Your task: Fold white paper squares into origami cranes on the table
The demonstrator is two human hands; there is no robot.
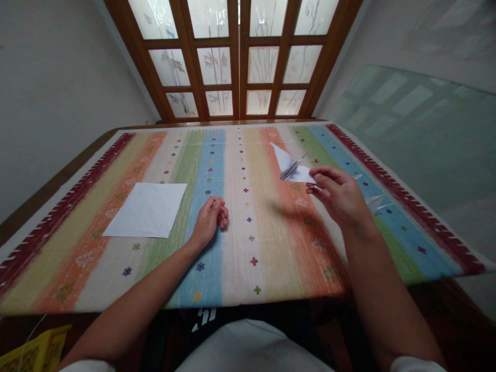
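Observation:
A white folded paper crane (289, 168) is pinched by one wing between the thumb and fingers of my right hand (337, 194), raised above the right part of the table. Its pointed neck and tail show, and its other wing spreads up and left. My left hand (211, 219) rests on the blue stripe near the middle, fingers curled in with no object visible in them. To its left lies a flat white sheet of paper (147, 211). Partly hidden behind my right hand, another white paper crane (375, 203) sits on the cloth.
A striped, patterned tablecloth (236, 258) covers the table. Wooden doors with glass panes (239, 67) stand beyond the far edge. A greenish glass board (422, 134) leans at the right wall. Below the near left corner is a yellow plastic crate (36, 351).

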